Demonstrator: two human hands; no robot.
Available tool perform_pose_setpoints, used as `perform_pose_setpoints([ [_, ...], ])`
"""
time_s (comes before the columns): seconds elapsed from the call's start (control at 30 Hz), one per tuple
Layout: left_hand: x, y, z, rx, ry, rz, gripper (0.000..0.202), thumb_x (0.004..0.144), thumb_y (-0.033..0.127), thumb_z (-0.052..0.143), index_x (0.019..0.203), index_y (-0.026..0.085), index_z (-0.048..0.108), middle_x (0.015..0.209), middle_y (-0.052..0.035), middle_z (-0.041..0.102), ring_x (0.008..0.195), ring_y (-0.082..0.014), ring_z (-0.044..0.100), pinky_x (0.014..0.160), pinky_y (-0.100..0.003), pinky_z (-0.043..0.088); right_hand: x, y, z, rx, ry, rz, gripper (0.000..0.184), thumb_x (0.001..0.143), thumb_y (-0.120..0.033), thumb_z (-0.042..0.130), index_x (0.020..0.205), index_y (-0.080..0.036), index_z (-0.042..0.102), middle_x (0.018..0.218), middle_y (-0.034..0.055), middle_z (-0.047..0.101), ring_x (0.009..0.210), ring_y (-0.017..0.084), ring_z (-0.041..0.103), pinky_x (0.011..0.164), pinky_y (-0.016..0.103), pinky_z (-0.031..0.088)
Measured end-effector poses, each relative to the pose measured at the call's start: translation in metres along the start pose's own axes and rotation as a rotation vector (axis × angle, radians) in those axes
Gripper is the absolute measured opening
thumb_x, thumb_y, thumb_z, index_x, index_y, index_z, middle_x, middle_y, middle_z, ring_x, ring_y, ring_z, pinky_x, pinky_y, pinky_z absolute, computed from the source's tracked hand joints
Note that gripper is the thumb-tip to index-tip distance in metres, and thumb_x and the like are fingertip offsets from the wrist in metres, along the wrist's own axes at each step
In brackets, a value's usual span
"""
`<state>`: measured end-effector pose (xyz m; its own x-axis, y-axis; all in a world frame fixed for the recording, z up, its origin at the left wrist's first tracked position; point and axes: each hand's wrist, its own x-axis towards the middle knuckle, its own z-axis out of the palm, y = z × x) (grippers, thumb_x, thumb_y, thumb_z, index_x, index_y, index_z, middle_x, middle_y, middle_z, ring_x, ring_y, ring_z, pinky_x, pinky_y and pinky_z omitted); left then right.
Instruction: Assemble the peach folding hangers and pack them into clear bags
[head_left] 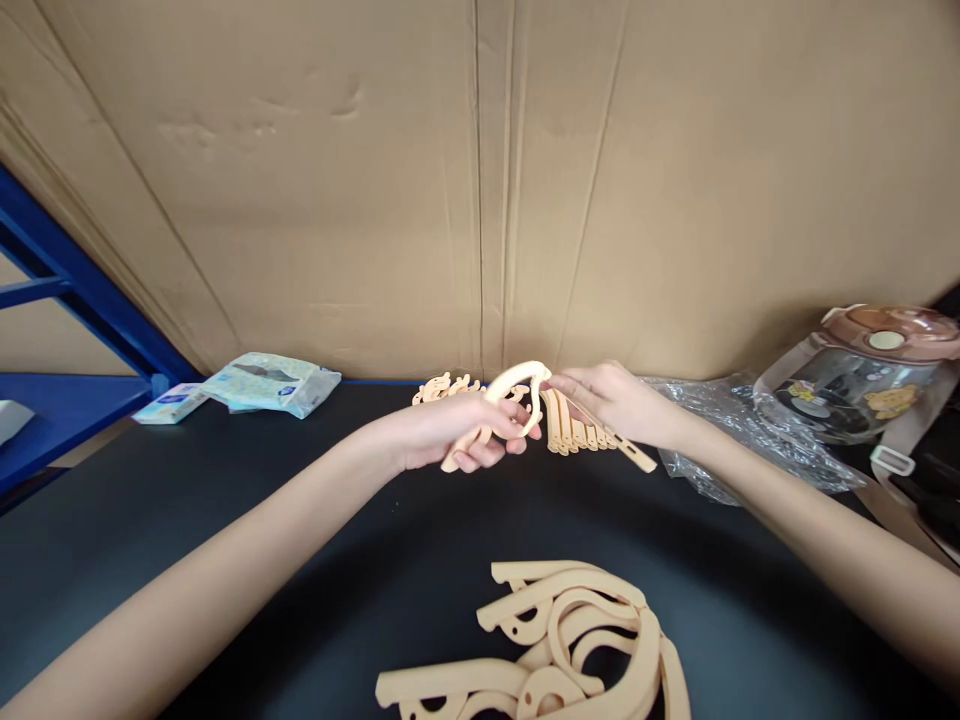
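My left hand [469, 432] is closed around a beige folding-hanger part [517, 377], its curved end arching above the fingers and its straight end poking out below. Between the fingers of my right hand [619, 400] is a slim beige hanger arm [636, 456], slotted near its lower end. The two pieces meet or nearly meet by my right fingertips; whether they are joined I cannot tell. Behind the hands lies a row of similar hanger arms [574, 432], and small hook-like pieces [442, 387] show past my left hand. Folded hangers [570, 640] are piled nearest me.
A black table [352, 580] carries everything, with a cardboard wall [337, 200] behind it. Soft packs [274, 383] lie at the back left beside a blue metal frame [90, 290]. To the right are crumpled clear plastic [735, 430] and a strapped clear bottle [862, 390].
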<state>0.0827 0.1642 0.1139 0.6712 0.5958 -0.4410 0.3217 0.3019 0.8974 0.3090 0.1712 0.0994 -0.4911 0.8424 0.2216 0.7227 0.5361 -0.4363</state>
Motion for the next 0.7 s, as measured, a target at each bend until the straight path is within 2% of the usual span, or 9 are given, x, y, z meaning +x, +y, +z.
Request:
perform_pose_setpoints([
  [0.07,-0.002,-0.003,0.002,0.092,0.012,-0.016,0.013,0.074,0.023,0.068,0.084,0.017,0.063,0.072,0.0006,0.053,0.046,-0.0055,0.036,0.035,-0.014,0.017,0.003,0.012,-0.005,0.114,0.014,0.096,0.057,0.099,-0.054,0.025,0.101,-0.014,0.067,0.056,-0.0032,0.054,0.047,0.011,0.046,0.052,0.024,0.037],
  [0.13,-0.005,-0.005,0.005,0.149,0.035,-0.007,0.017,0.076,0.028,0.069,0.089,0.018,0.062,0.076,-0.0002,0.055,0.049,-0.0067,0.04,0.035,-0.014,0.019,0.006,0.027,-0.009,0.056,0.062,0.203,0.061,0.097,-0.057,0.025,0.101,-0.014,0.068,0.055,-0.0027,0.055,0.047,0.011,0.047,0.052,0.025,0.038],
  [0.2,-0.005,-0.005,0.007,0.166,0.069,0.034,0.021,0.08,0.037,0.066,0.09,0.02,0.059,0.076,0.0014,0.05,0.05,-0.0061,0.036,0.036,-0.014,0.018,0.008,0.042,-0.009,-0.041,0.096,0.269,0.057,0.096,-0.055,0.031,0.092,-0.014,0.07,0.057,0.0002,0.058,0.052,0.014,0.053,0.055,0.027,0.039],
  [0.3,-0.002,-0.004,0.008,0.038,0.13,0.126,0.038,0.083,0.058,0.059,0.09,0.02,0.056,0.078,0.0022,0.043,0.051,-0.0057,0.03,0.037,-0.015,0.014,0.01,0.06,0.003,-0.14,0.119,0.323,0.044,0.095,-0.047,0.041,0.079,-0.015,0.067,0.069,0.0073,0.067,0.068,0.02,0.062,0.062,0.029,0.04],
  [0.4,0.002,-0.004,0.006,-0.164,0.202,0.152,0.05,0.08,0.067,0.055,0.091,0.018,0.058,0.081,0.0002,0.044,0.05,-0.0055,0.031,0.035,-0.015,0.011,0.011,0.068,0.02,-0.194,0.139,0.377,0.035,0.096,-0.038,0.041,0.083,-0.015,0.064,0.08,0.012,0.071,0.076,0.024,0.066,0.064,0.029,0.041],
  [0.47,0.005,-0.005,0.005,-0.23,0.258,0.145,0.043,0.082,0.06,0.056,0.088,0.017,0.059,0.079,-0.0001,0.046,0.048,-0.0048,0.032,0.034,-0.014,0.012,0.011,0.068,0.028,-0.208,0.166,0.413,0.033,0.096,-0.037,0.039,0.094,-0.013,0.062,0.081,0.0134,0.071,0.077,0.025,0.067,0.064,0.03,0.041],
  [0.57,0.009,-0.008,0.005,-0.259,0.345,0.161,0.021,0.086,0.037,0.057,0.085,0.016,0.058,0.076,0.0014,0.047,0.046,-0.0037,0.036,0.033,-0.012,0.019,0.012,0.066,0.03,-0.179,0.195,0.436,0.034,0.097,-0.038,0.037,0.108,-0.012,0.056,0.073,0.0099,0.069,0.074,0.026,0.068,0.065,0.031,0.042],
  [0.63,0.012,-0.01,0.004,-0.257,0.402,0.189,0.011,0.086,0.026,0.055,0.082,0.016,0.057,0.074,0.0023,0.048,0.046,-0.0045,0.041,0.033,-0.013,0.027,0.012,0.064,0.025,-0.124,0.189,0.426,0.034,0.099,-0.037,0.033,0.11,-0.013,0.054,0.061,0.0043,0.065,0.068,0.024,0.067,0.066,0.031,0.043],
  [0.7,0.014,-0.011,0.003,-0.254,0.443,0.221,0.011,0.088,0.022,0.054,0.079,0.016,0.057,0.072,0.0018,0.051,0.05,-0.007,0.05,0.037,-0.016,0.038,0.012,0.059,0.019,-0.053,0.177,0.401,0.035,0.099,-0.038,0.03,0.106,-0.014,0.055,0.055,0.0004,0.062,0.059,0.02,0.064,0.064,0.03,0.043],
])
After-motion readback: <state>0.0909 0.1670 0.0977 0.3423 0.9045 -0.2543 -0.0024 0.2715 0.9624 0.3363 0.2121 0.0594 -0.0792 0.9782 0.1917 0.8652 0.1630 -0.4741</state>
